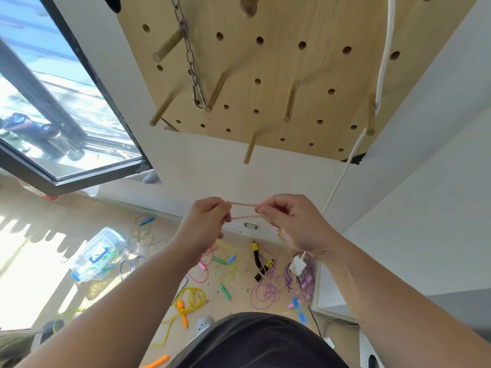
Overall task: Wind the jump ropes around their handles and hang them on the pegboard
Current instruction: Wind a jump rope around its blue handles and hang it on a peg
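Note:
A pale pink braided jump rope (pixel 243 205) stretches in two short strands between my hands, in front of the wall below the pegboard. My left hand (pixel 206 221) pinches its left end; my right hand (pixel 289 221) pinches the right end, and more rope runs down under that palm. Its handles are hidden. The wooden pegboard (pixel 292 75) hangs above with several wooden pegs, the lowest peg (pixel 249 148) just above my hands. On the floor lie other jump ropes: yellow with orange handles (pixel 186 301), purple (pixel 265 288), and black-and-yellow handles (pixel 256 258).
A metal chain (pixel 190 59) and a white rope (pixel 382 62) hang on the pegboard. A clear plastic box (pixel 101 254) lies on the floor at left. An open window (pixel 53 102) is at the left. A white charger (pixel 297 265) lies among the ropes.

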